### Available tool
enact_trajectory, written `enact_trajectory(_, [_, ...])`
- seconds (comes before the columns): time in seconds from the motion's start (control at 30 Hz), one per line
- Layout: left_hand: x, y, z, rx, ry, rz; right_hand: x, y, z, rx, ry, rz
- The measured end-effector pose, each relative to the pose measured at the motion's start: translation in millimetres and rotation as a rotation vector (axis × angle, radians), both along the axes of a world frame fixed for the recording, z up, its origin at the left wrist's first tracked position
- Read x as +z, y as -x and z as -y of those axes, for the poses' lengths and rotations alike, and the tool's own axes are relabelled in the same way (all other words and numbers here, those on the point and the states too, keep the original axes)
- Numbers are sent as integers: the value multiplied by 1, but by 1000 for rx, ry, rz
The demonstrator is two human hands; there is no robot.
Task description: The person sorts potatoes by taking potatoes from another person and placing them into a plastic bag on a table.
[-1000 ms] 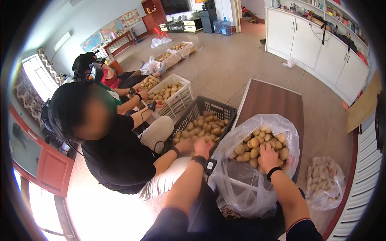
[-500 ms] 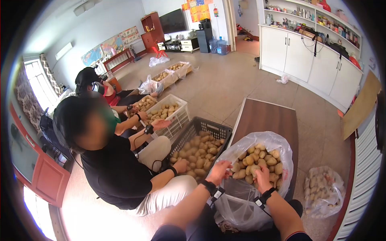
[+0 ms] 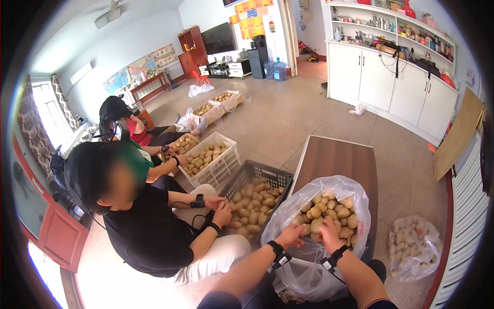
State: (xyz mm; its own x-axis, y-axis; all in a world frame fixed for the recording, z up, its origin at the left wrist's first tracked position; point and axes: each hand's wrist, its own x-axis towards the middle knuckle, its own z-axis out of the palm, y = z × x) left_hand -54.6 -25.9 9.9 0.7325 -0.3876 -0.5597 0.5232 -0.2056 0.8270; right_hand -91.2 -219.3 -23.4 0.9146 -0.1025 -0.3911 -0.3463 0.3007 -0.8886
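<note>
A clear plastic bag (image 3: 356, 189) full of potatoes (image 3: 334, 206) lies in front of me with its mouth spread wide. My right hand (image 3: 331, 237) is over the near part of the pile, its fingers closed round a potato (image 3: 316, 225). Just left of it, at the bag's near left side, is my left hand (image 3: 290, 236). Its fingers are apart and point toward the held potato, with nothing visible in them. Both wrists wear dark straps with small devices.
The bag rests by a brown wooden board (image 3: 337, 159). Left of it stands a black crate (image 3: 280, 177) of potatoes, where a seated co-worker (image 3: 149, 226) has both hands together. Beyond is a white crate (image 3: 226, 159). A second potato bag (image 3: 414, 247) lies on the floor at right.
My hands have come closer together, the left moving down and right toward the potato in my right hand. The co-worker's hands have come together over the black crate.
</note>
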Motion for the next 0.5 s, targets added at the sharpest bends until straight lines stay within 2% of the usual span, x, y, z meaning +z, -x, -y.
enact_trajectory(0.1, [11,3,-4,77,111,-117,27,11,-33,120,143,82])
enact_trajectory(0.13, [16,2,-10,3,168,-37,20,10,-36,119,143,81])
enact_trajectory(0.2, [15,-1,-14,-75,223,46,5,4,-45,225,206,266])
enact_trajectory(0.27, [6,-10,-16,92,377,-161,5,0,-42,222,222,262])
enact_trajectory(0.33, [6,-15,-22,138,415,-140,2,-5,-30,162,500,378])
enact_trajectory(0.37, [6,-18,-26,185,454,-120,1,-4,-23,161,501,378])
enact_trajectory(0.43, [12,-24,-34,260,530,-142,7,2,-8,29,1083,557])
enact_trajectory(0.5, [17,-31,-45,370,640,-141,19,11,3,-5,1170,479])
